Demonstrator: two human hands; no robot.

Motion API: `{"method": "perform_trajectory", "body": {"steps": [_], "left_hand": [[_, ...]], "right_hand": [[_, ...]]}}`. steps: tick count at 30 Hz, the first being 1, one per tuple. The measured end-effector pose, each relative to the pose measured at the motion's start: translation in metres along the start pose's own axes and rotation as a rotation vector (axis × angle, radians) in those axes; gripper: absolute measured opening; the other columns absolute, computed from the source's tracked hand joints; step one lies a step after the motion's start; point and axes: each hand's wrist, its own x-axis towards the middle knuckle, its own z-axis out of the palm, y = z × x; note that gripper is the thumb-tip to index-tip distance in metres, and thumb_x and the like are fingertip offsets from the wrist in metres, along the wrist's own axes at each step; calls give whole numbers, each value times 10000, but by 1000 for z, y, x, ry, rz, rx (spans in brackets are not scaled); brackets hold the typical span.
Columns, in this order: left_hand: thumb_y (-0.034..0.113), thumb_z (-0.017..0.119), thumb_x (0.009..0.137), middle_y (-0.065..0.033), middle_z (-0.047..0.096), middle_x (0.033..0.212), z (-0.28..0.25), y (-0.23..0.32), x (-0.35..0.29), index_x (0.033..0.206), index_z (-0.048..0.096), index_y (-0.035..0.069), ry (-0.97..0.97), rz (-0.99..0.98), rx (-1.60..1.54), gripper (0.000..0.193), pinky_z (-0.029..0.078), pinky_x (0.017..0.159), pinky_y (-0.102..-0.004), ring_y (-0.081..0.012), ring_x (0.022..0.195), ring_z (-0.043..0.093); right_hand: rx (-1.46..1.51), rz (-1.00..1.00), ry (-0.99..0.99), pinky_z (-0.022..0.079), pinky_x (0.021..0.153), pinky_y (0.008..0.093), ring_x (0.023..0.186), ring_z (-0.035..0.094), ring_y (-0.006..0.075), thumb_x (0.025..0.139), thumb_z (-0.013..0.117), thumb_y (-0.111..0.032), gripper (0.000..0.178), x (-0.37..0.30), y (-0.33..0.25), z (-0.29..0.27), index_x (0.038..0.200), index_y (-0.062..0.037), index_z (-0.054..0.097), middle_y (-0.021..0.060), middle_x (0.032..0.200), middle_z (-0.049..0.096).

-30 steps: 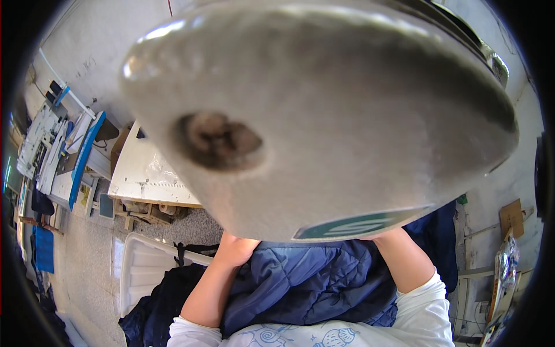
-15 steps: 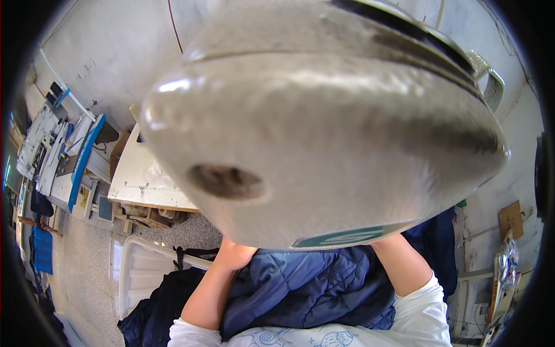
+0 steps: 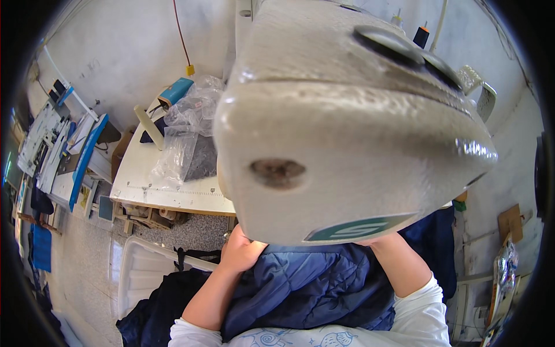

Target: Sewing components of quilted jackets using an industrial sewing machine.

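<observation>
The sewing machine (image 3: 347, 144), a grey cast head seen close from above, fills the middle of the view and serves as the landmark. The jacket (image 3: 312, 289), dark blue and quilted, lies directly below the machine, spread between both forearms, with its upper edge passing out of sight under the machine head. The left hand (image 3: 243, 251) rests on the jacket at the machine's lower left edge; its grip appears pressed flat on the fabric, but the fingertips are hidden under the head, so whether they pinch the cloth cannot be told. The right hand is concealed beneath the machine's lower right; only the right forearm (image 3: 402, 266) shows, and the state of that grip cannot be told. Handling judgement: the jacket is soft, light and padded, with a smooth shell that is likely to slide; it will bunch and sag rather than hold shape. Take hold flat with spread fingers on both sides of the seam line, close to the machine. Left of the machine, the bench (image 3: 167, 191) carries clear plastic bags (image 3: 185, 139) and a blue box (image 3: 176, 91). Below the bench, left of the jacket, stands a white bin (image 3: 141, 272) holding dark cloth.
</observation>
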Motion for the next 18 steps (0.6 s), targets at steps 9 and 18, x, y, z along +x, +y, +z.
{"method": "perform_trajectory", "body": {"steps": [9, 18], "left_hand": [[11, 517, 826, -49, 609, 1066, 3, 4, 2, 1057, 598, -6, -74, 70, -91, 245, 409, 888, -306, -143, 995, 545], [9, 524, 826, -52, 603, 1087, 4, 5, 1, 1097, 573, -11, -79, 40, -116, 275, 407, 902, -307, -142, 1012, 544]], "right_hand": [[-134, 11, -17, 397, 949, 323, 1113, 494, 196, 795, 665, -77, 450, 4, -1, 0, 1210, 13, 516, 109, 1236, 534], [-120, 122, 24, 399, 944, 321, 1106, 501, 197, 777, 691, -101, 470, 1, -5, 6, 1199, 13, 521, 112, 1224, 544]]}}
